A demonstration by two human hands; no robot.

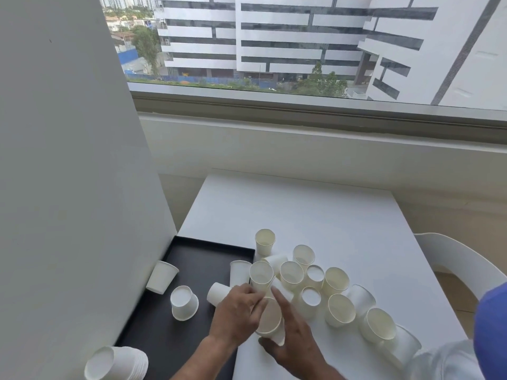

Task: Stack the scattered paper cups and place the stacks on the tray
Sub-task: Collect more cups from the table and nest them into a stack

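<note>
Several white paper cups (336,281) lie scattered on the white table (315,209), some upright, some upside down, some on their sides. A black tray (192,250) sits at the table's left, with loose cups on it, one upside down (184,303) and one tipped against the wall (162,277). A stack of cups (115,363) lies on its side at the tray's near left corner. My left hand (236,316) and my right hand (293,333) both grip one tilted cup (270,316) between them at the tray's right edge.
A white wall panel (68,187) rises right against the tray's left side. A white chair (461,259) stands at the table's right. A window ledge (301,133) runs behind the table. A blue cap brim (491,325) shows at the lower right.
</note>
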